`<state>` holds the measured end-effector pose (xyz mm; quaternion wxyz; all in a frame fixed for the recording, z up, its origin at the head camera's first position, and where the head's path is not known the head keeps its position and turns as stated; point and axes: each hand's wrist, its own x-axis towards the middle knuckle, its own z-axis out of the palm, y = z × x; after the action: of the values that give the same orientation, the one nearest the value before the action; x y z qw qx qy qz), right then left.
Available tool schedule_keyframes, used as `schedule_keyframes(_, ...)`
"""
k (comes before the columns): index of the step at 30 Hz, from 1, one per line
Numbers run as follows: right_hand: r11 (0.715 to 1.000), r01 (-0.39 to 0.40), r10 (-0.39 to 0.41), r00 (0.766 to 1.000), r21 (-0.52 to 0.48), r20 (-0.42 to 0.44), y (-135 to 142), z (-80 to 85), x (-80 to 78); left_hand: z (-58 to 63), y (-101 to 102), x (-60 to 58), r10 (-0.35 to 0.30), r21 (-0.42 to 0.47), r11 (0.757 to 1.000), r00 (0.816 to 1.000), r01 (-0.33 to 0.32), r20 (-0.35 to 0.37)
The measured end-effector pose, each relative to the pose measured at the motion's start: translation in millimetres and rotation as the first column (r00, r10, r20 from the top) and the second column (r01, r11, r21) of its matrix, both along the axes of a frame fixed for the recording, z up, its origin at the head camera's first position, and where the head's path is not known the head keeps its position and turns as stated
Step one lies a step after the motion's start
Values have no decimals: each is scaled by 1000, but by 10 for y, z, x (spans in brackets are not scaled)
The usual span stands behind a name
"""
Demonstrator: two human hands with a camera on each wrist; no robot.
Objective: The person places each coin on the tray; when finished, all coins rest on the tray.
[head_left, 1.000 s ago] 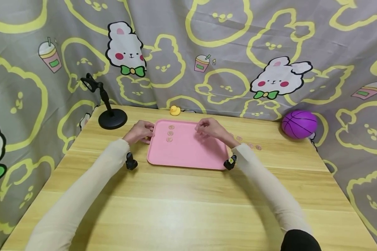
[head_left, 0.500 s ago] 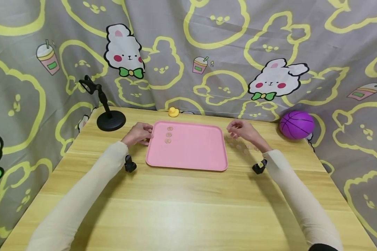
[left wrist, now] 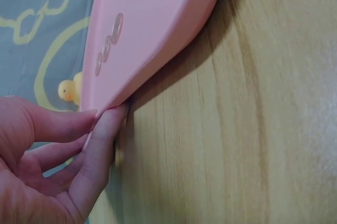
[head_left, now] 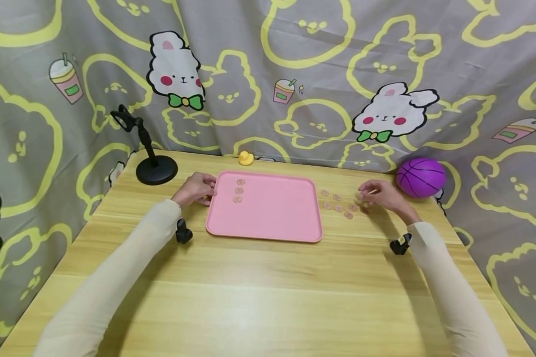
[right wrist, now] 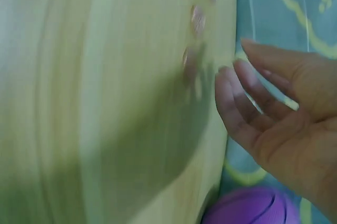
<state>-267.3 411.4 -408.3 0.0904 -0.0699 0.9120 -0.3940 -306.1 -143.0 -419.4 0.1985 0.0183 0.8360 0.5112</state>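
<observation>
A pink tray (head_left: 268, 213) lies on the wooden table, with three copper-coloured coins (head_left: 238, 190) in a column near its left side. My left hand (head_left: 195, 189) pinches the tray's left rim; the left wrist view shows thumb and fingers (left wrist: 99, 145) on either side of the edge. To the right of the tray, several more coins (head_left: 338, 208) lie loose on the wood. My right hand (head_left: 384, 195) hovers at the right end of these coins. In the right wrist view its thumb and fingers (right wrist: 231, 98) stand apart, with nothing between them.
A black stand (head_left: 157, 170) with a round base is at the back left. A yellow rubber duck (head_left: 246, 158) sits behind the tray. The purple ball (head_left: 422, 177) rests at the back right, just beyond my right hand. Patterned cloth (head_left: 268, 74) hangs behind the table.
My right hand has moved from over the tray out to the right, past most of the loose coins. My left hand stays on the rim, and the three coins on the tray have not moved.
</observation>
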Motion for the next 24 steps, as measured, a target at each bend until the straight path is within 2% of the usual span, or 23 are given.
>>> schedule_keyframes(6,999,-38,37,997,14,69,298,-46,111,2,3,-15,4,2,1000,1000,-4,6)
schedule_keyframes(12,992,-67,86,980,-106,182,491,-204,219,5,18,-21,6,3,1000,1000,-6,10)
schedule_keyframes(15,995,-51,64,986,-87,157,506,-305,261,3,30,-22,4,7,1000,1000,-4,18)
schedule_keyframes(20,999,-44,43,999,24,27,400,-405,302,-4,21,-20,11,14,1000,999,-12,32)
schedule_keyframes(24,999,-25,26,999,39,-35,314,-447,309,-22,-4,-28,9,14,1000,1000,-9,27)
